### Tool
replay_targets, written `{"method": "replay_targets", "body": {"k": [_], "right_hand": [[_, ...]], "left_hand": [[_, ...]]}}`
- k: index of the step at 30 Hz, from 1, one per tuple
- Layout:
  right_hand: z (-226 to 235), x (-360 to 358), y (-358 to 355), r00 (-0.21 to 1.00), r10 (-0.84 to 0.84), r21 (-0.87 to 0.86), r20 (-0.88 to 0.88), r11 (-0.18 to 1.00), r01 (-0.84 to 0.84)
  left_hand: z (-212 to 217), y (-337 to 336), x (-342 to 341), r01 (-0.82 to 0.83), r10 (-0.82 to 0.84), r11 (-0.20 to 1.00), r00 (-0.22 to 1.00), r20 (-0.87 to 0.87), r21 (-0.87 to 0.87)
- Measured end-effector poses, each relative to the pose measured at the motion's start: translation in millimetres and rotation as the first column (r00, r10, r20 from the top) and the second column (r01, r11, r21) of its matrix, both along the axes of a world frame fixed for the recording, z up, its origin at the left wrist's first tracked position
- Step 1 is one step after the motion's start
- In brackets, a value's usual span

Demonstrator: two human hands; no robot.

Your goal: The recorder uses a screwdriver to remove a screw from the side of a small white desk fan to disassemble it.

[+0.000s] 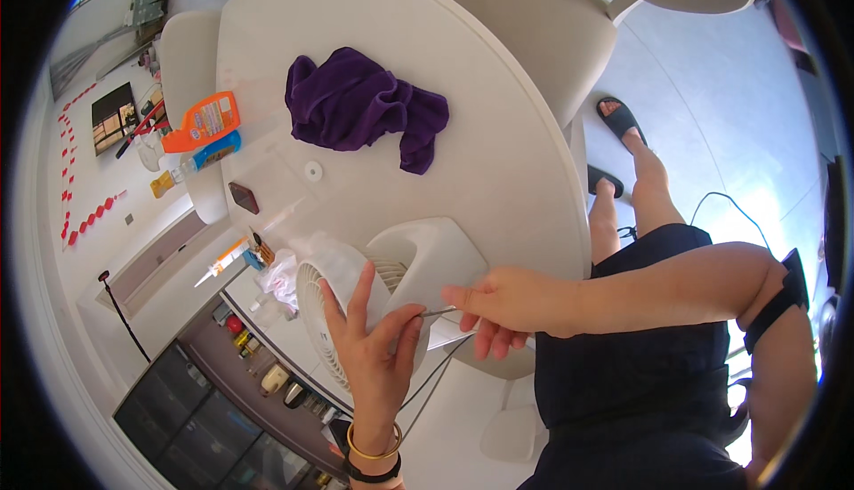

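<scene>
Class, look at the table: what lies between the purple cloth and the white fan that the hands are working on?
In the head view, mostly bare white tabletop lies between the purple cloth and the fan; only a small white round disc sits off to the left.

A home dining room: round white table (pixel 498 134), chairs (pixel 534 18), low cabinets (pixel 205 419).

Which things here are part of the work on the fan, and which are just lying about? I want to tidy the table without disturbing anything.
In use:
- white fan, steadied by the left hand
- thin metal tool, pinched in the right hand fingers
- fan's cord

Lying about:
- purple cloth
- orange bottle
- small white disc
- dark flat object
</scene>
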State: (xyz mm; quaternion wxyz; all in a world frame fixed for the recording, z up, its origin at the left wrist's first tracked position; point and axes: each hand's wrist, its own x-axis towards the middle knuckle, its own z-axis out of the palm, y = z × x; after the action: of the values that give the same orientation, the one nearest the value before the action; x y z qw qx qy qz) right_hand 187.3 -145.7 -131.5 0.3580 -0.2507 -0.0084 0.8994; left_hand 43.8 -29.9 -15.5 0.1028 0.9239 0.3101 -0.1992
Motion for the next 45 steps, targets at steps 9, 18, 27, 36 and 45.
{"method": "replay_targets", "body": {"k": [9,18,27,36,45], "right_hand": [[-1.5,-10.6,6.2,0.98,-0.044,-0.118,-0.192,0.993,0.021],[10.6,-17.1,2.1,0.156,-0.833,0.741,0.531,0.367,-0.562],[9.0,-16.5,-1.8,0.573,-0.501,0.673,0.649,0.729,-0.124],[2.1,-26.4,3.2,0.566,-0.429,0.547,0.704,0.836,-0.047],[-10.8,-18.7,3.0,0.163,-0.786,0.777,0.597,0.514,-0.363]], "left_hand": [[0.0,0.8,-1.2,0.025,-0.025,1.0,1.0,-0.009,0.011],[2.5,2.6,1.0,0.057,-0.056,0.998,0.997,-0.053,0.004],[0.2,2.5,-2.4,0.012,-0.012,1.0,1.0,-0.011,0.005],[-1.4,-1.2,2.2,-0.006,0.006,0.999,1.0,-0.006,0.045],[-0.6,0.4,-1.1,0.019,-0.019,1.0,1.0,0.001,0.0]]}}
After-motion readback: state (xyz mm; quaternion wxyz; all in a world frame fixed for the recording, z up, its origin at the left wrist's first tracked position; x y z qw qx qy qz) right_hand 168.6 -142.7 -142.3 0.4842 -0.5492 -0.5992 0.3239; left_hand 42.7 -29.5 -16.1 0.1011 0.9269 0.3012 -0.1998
